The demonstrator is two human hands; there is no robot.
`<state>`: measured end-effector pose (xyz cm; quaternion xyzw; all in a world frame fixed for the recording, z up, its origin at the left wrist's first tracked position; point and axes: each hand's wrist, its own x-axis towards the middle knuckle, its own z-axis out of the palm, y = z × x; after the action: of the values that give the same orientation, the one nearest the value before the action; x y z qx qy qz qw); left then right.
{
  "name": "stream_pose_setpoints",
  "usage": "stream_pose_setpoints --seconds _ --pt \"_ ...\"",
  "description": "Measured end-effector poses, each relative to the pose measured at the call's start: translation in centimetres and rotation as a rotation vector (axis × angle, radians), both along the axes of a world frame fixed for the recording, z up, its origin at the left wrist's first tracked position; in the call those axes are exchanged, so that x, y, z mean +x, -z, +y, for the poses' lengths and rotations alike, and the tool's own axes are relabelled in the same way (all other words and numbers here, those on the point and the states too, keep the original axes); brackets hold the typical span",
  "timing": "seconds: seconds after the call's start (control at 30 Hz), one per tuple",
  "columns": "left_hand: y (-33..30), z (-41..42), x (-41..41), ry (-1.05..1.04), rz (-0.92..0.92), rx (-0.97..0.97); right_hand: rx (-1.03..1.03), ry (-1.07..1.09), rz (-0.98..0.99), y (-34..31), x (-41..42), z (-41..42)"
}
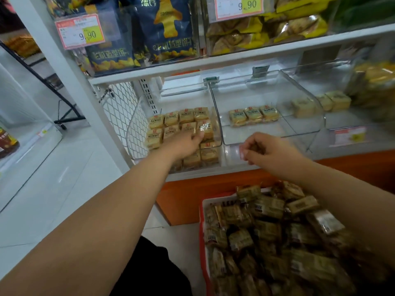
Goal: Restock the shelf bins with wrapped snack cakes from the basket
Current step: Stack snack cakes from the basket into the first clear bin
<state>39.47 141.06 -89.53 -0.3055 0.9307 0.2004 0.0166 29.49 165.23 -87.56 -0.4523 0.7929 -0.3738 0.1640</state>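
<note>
Wrapped snack cakes lie in rows in the left clear shelf bin. My left hand reaches into this bin, and its fingertips touch a shiny wrapped cake in the right column. The middle clear bin holds three cakes at its back. My right hand has its fingers curled on that bin's front edge, beside a small label holder. A red and white basket heaped with wrapped cakes sits at the lower right.
A third bin at the right holds pale cakes and yellow packs. The shelf above carries dark snack bags, yellow packs and price tags. An orange shelf base runs below, and white floor lies to the left.
</note>
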Motion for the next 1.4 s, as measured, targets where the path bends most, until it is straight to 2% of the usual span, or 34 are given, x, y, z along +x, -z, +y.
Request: stream_pose_setpoints --seconds 0.1,0.17,0.2,0.3,0.43,0.57,0.63,0.7,0.73,0.83,0.9,0.97,1.1,1.4 --pt "0.1 5.0 1.0 0.087 0.286 -0.174 0.352 -0.13 0.047 1.7 1.2 3.4" --pt "0.6 8.9 1.8 0.16 0.464 -0.191 0.636 -0.262 0.144 3.4 1.8 5.6" --pt "1.1 10.7 2.2 0.217 0.497 -0.161 0.785 -0.34 0.187 4.3 2.0 6.6" --pt "3.7 15.2 3.9 0.344 0.326 -0.04 1.076 -0.499 0.23 7.2 2.7 9.0" --pt "6.4 17.7 5.1 0.417 0.089 0.031 1.14 -0.503 0.439 10.6 3.2 10.8" --pt "6.4 18.2 5.3 0.452 -0.025 0.082 1.173 -0.478 0.365 12.1 3.3 11.4" --pt "5.9 18.1 5.0 0.411 -0.046 0.131 1.127 -0.389 0.205 11.5 2.8 11.0" --pt "4.8 17.8 4.4 0.34 -0.052 0.246 0.948 -0.256 -0.038 9.8 1.8 10.0" --pt "4.1 17.6 4.3 0.3 -0.062 0.339 0.793 -0.188 -0.21 8.8 1.3 9.6" --pt "2.5 17.1 4.4 0.249 -0.09 0.629 0.252 0.013 -0.91 5.4 0.4 8.5" --pt "1.5 17.0 4.6 0.256 -0.005 0.749 0.036 0.054 -1.169 3.7 0.0 8.4" --pt "0.7 17.2 4.5 0.254 0.105 0.739 -0.041 0.022 -1.257 2.8 0.0 8.2" --pt "0.0 17.4 4.0 0.242 0.216 0.518 -0.116 0.038 -1.282 2.1 0.6 7.2" --pt "-0.8 15.9 3.1 0.31 0.259 0.118 -0.208 0.091 -1.173 1.4 1.4 4.4"
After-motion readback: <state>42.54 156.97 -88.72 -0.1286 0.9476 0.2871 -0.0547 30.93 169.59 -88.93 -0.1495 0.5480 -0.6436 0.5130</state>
